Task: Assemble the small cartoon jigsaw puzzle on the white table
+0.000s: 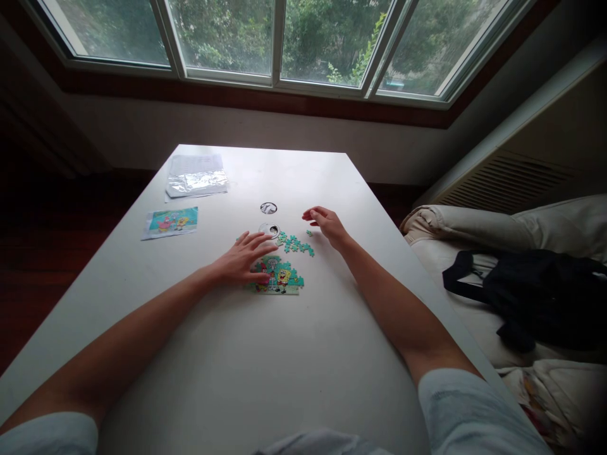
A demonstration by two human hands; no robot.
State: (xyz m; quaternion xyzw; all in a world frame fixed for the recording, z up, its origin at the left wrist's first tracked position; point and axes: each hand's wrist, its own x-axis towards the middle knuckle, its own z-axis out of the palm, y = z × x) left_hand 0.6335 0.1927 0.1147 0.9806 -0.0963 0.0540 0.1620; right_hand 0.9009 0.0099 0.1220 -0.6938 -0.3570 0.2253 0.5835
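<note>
A partly assembled jigsaw puzzle [284,279] with cartoon figures lies flat on the white table. My left hand [244,259] reaches over its left side with fingers spread, covering part of that edge. Several loose green puzzle pieces [294,244] are scattered just beyond the assembled part. To the right of them is my right hand [327,225], its fingers loosely bent and the thumb a little apart, with nothing visible in it. One single puzzle piece [309,233] rests on the table just below its fingertips.
Two round fittings, a far one [268,208] and a nearer one [270,230], are set in the white table [265,379]. At left lie a picture card [171,221] and a clear plastic packet with paper [196,177]. A padded seat with dark clothing [535,297] stands at right.
</note>
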